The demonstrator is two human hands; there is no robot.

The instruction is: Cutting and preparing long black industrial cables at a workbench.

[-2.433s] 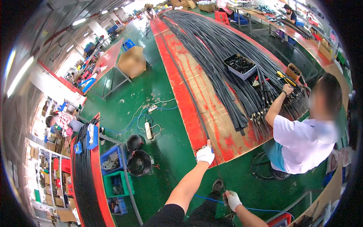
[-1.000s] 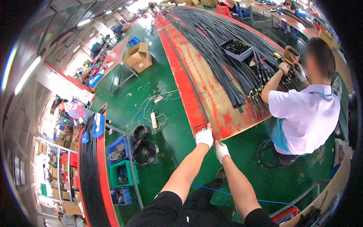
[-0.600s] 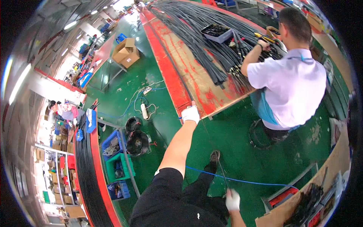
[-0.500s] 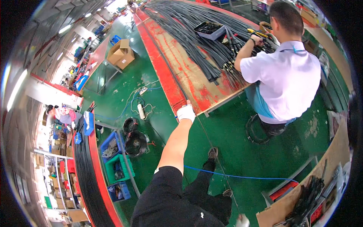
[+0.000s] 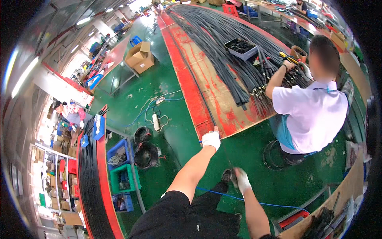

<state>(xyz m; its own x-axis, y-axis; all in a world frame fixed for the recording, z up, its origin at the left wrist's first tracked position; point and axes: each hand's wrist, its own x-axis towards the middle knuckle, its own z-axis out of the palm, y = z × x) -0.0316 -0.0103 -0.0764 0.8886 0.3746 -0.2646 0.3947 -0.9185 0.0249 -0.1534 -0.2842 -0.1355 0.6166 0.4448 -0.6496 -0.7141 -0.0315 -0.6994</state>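
Note:
My left hand, in a white glove, is closed on the end of a long black tube at the table's near corner. The tube runs away from it along the table's red left edge. A thin dark wire hangs from this hand toward the floor, faint and blurred. My right hand, also gloved, is in the air lower and to the right, above my shoe. Motion blurs its fingers, so whether it grips anything is unclear.
Bundled black cables and a grey bin of small dark parts lie on the table. At right, a seated co-worker handles yellow-handled pliers. A blue hose, power strip and black buckets are on the floor.
My right hand has come up from the lower edge toward my left hand. The wire stretched between them no longer shows taut. The view has shifted; my left hand stays at the table corner.

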